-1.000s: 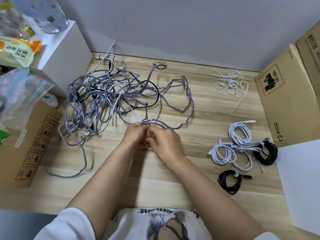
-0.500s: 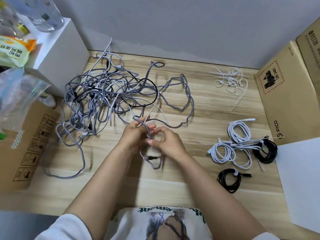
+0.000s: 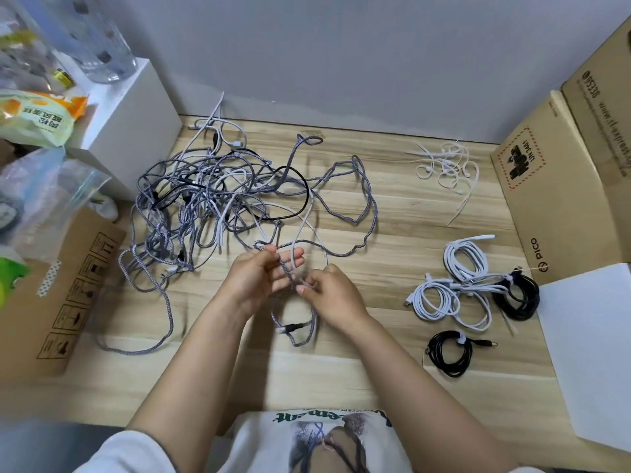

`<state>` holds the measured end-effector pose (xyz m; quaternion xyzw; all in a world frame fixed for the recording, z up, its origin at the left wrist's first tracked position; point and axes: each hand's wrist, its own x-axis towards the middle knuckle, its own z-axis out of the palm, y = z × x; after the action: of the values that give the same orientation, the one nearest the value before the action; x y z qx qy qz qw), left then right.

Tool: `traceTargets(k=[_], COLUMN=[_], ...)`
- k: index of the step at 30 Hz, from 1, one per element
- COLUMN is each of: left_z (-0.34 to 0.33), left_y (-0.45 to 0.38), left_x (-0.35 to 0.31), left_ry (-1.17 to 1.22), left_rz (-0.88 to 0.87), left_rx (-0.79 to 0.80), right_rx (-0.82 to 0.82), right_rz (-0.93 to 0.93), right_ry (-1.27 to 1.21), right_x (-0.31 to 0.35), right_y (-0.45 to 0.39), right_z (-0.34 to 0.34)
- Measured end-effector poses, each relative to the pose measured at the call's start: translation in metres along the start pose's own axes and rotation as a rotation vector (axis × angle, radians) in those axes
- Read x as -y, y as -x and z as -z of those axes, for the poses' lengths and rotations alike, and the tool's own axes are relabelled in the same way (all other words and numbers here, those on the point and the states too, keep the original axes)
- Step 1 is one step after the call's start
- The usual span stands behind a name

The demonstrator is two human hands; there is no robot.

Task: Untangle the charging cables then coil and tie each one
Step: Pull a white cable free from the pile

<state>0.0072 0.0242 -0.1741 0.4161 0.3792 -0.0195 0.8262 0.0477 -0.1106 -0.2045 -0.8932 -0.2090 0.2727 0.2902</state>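
Note:
A big tangle of grey braided, white and black charging cables lies on the wooden table, left of centre. My left hand is raised with its fingers spread, and a grey braided cable runs across them. My right hand pinches the same cable just to the right. Below both hands the cable hangs in a small loop with a dark plug at its end. Coiled and tied white cables and coiled black cables lie at the right.
A loose pile of white ties lies at the back right. Cardboard boxes stand along the right edge, with a white sheet in front. A white box, bags and a cardboard box crowd the left side.
Both hands have lifted off the table and drawn a little apart. A short loop of the grey braided cable with its plug end now hangs below them.

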Motion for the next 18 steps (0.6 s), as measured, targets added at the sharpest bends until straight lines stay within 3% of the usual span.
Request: traceTargets(k=[2, 4, 8, 10, 12, 15, 18], left_z=[0.007, 0.022, 0.031, 0.015, -0.01, -0.027, -0.033], left_y=[-0.003, -0.007, 0.004, 0.02, 0.031, 0.025, 0.018], left_x=[0.004, 0.01, 0.018, 0.018, 0.017, 0.019, 0.012], left_ry=[-0.058, -0.245, -0.604, -0.54, -0.436, -0.291, 0.097], left_rz=[-0.022, -0.12, -0.519, -0.61, -0.316, 0.19, 0.318], left_rx=[-0.082, -0.267, -0.693, -0.536, -0.227, 0.035, 0.209], right_rx=[-0.117, -0.273, -0.422, -0.454, -0.447, -0.312, -0.216], right_rz=[0.026, 0.079, 0.237, 0.283, 0.299, 0.274, 0.208], right_ry=[-0.097, -0.211, -0.397, -0.412, -0.459, -0.759, -0.84], right_x=[-0.002, -0.003, 0.007, 0.016, 0.024, 0.038, 0.038], right_y=[0.004, 0.01, 0.03, 0.04, 0.049, 0.064, 0.075], right_z=[0.005, 0.014, 0.033, 0.04, 0.045, 0.053, 0.061])
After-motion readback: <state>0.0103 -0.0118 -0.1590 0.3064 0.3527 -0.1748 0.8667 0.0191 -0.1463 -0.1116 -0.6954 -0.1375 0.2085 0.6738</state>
